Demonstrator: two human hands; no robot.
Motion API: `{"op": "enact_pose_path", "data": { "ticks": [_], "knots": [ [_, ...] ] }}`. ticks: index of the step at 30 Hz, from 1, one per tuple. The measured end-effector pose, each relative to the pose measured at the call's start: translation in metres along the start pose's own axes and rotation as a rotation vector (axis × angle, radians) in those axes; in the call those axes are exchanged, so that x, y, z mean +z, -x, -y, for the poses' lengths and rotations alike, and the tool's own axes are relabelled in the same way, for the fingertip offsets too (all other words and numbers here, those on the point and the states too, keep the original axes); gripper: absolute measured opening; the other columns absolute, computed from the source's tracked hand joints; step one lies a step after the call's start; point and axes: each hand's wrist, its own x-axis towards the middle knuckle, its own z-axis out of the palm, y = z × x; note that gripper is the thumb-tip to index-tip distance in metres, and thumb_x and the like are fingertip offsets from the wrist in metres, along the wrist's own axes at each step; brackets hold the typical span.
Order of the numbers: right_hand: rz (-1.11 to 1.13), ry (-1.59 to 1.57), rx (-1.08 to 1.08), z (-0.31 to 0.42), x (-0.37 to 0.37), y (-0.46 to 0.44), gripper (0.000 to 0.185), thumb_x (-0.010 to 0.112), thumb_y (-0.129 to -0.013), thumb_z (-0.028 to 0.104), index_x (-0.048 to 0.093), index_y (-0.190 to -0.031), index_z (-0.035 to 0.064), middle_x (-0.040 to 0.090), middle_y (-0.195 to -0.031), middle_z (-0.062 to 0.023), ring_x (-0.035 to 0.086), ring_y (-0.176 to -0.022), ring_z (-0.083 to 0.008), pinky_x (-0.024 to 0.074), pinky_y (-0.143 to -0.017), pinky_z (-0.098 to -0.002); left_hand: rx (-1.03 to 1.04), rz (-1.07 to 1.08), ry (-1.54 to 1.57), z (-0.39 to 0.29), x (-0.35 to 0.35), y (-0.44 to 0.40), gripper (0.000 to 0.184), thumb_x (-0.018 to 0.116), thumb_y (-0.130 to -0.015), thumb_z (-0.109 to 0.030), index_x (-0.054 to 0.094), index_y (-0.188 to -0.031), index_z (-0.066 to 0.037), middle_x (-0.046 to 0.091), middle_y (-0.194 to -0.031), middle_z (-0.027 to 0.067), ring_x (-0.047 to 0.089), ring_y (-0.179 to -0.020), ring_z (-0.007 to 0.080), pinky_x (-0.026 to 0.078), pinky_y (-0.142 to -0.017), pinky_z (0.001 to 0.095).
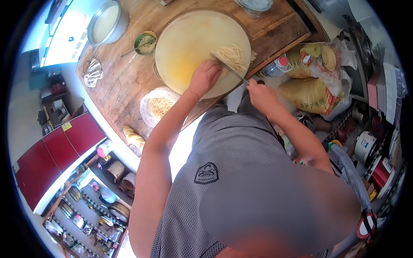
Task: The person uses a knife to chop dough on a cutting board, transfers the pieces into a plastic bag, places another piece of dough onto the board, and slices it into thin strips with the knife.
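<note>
On the wooden table lies a large round cutting board [185, 38]. Pale cut strips [232, 56] are heaped on its right side. A knife [234, 73] reaches over the board beside the strips, its handle wrapped by my right hand [262, 98] near the table's front edge. My left hand [205, 78] rests on the board left of the blade, fingers bent and pressed together; whatever lies beneath them is hidden.
Left of the board stand a green bowl [145, 43] and a metal basin [107, 23]. A bag of chopped bits [159, 106] sits by the front edge, a cloth [93, 73] farther left. Filled sacks [307, 94] and a capped bottle [275, 68] are at the right.
</note>
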Motion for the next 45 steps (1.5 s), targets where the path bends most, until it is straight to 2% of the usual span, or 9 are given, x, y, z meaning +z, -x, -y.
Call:
{"op": "enact_pose_path", "data": {
  "ticks": [4, 9, 12, 19, 27, 30, 37, 42, 45],
  "knots": [
    [-0.029, -0.025, -0.031, -0.001, -0.005, -0.007, 0.009, 0.05, -0.092, 0.008, 0.052, -0.097, 0.0001, 0.069, -0.078, -0.026, 0.069, -0.075, -0.0471, 0.0528, -0.068, -0.0588, 0.003, 0.005, -0.01, 0.0, 0.002, 0.005, 0.015, 0.072, -0.087, -0.008, 0.069, -0.102, -0.005, 0.067, -0.111, 0.013, 0.063, -0.104, 0.034, 0.053, -0.089, 0.0419],
    [0.079, -0.026, 0.028, 0.014, -0.036, 0.015, 0.011, 0.048, -0.094, 0.008, 0.052, -0.098, -0.0022, 0.068, -0.078, -0.0275, 0.069, -0.078, -0.0483, 0.0527, -0.07, -0.0588, -0.007, -0.022, -0.003, -0.001, 0.001, 0.003, 0.015, 0.073, -0.087, -0.008, 0.07, -0.102, -0.005, 0.067, -0.11, 0.0129, 0.064, -0.103, 0.0341, 0.053, -0.089, 0.0419],
    [-0.015, -0.075, -0.016, 0.006, -0.003, -0.004, 0.013, 0.049, -0.096, 0.011, 0.052, -0.099, -0.001, 0.068, -0.078, -0.0277, 0.068, -0.078, -0.0488, 0.0527, -0.07, -0.0588, -0.003, -0.013, 0.008, 0.002, -0.001, -0.001, 0.015, 0.073, -0.087, -0.009, 0.07, -0.101, -0.005, 0.067, -0.109, 0.0126, 0.064, -0.102, 0.0342, 0.054, -0.088, 0.042],
    [0.079, -0.001, -0.011, 0.003, -0.026, 0.013, 0.019, 0.049, -0.102, 0.017, 0.052, -0.099, -0.0018, 0.069, -0.079, -0.0283, 0.069, -0.078, -0.0482, 0.0533, -0.069, -0.0585, -0.005, -0.032, 0.005, 0.0, 0.001, 0.003, 0.016, 0.073, -0.086, -0.007, 0.071, -0.101, -0.004, 0.067, -0.108, 0.0122, 0.064, -0.102, 0.0335, 0.054, -0.087, 0.0416],
    [-0.042, -0.03, -0.023, 0.008, 0.001, -0.005, 0.02, 0.052, -0.102, 0.019, 0.052, -0.098, -0.0003, 0.069, -0.076, -0.0247, 0.07, -0.074, -0.0452, 0.0543, -0.067, -0.0573, -0.019, -0.02, 0.036, -0.002, -0.003, 0.0, 0.017, 0.073, -0.087, -0.008, 0.072, -0.104, -0.005, 0.066, -0.111, 0.012, 0.063, -0.103, 0.0337, 0.053, -0.088, 0.0417],
    [-0.039, -0.001, -0.009, 0.008, 0.0, -0.005, 0.02, 0.052, -0.102, 0.019, 0.052, -0.098, 0.0001, 0.069, -0.075, -0.0243, 0.07, -0.074, -0.0447, 0.0544, -0.067, -0.0568, -0.001, 0.005, -0.035, -0.005, -0.009, 0.005, 0.019, 0.072, -0.086, -0.009, 0.074, -0.105, -0.007, 0.066, -0.112, 0.0097, 0.064, -0.104, 0.0316, 0.054, -0.086, 0.0407],
    [-0.034, -0.012, -0.009, 0.0, -0.001, -0.003, 0.019, 0.05, -0.102, 0.019, 0.052, -0.099, 0.0002, 0.069, -0.076, -0.0247, 0.07, -0.075, -0.0456, 0.0543, -0.067, -0.0566, -0.022, 0.029, 0.005, -0.002, -0.005, 0.011, 0.021, 0.071, -0.088, -0.009, 0.069, -0.109, -0.005, 0.065, -0.115, 0.013, 0.061, -0.108, 0.0353, 0.051, -0.093, 0.0433],
    [0.047, 0.048, -0.009, 0.012, -0.024, 0.017, 0.012, 0.048, -0.095, 0.01, 0.052, -0.099, -0.0003, 0.069, -0.078, -0.0262, 0.07, -0.078, -0.0459, 0.0543, -0.068, -0.0572, -0.015, 0.027, -0.011, -0.002, -0.006, 0.01, 0.018, 0.071, -0.088, -0.008, 0.067, -0.106, -0.005, 0.066, -0.115, 0.0133, 0.061, -0.108, 0.0356, 0.051, -0.093, 0.043],
    [-0.007, 0.005, -0.024, 0.006, 0.003, -0.002, 0.011, 0.049, -0.093, 0.009, 0.052, -0.099, 0.0002, 0.069, -0.076, -0.026, 0.069, -0.077, -0.0464, 0.054, -0.068, -0.0573, 0.016, 0.015, -0.018, 0.001, -0.007, 0.007, 0.019, 0.071, -0.088, -0.008, 0.067, -0.106, -0.005, 0.066, -0.115, 0.0133, 0.061, -0.107, 0.0353, 0.051, -0.093, 0.0429]
  ]
}}
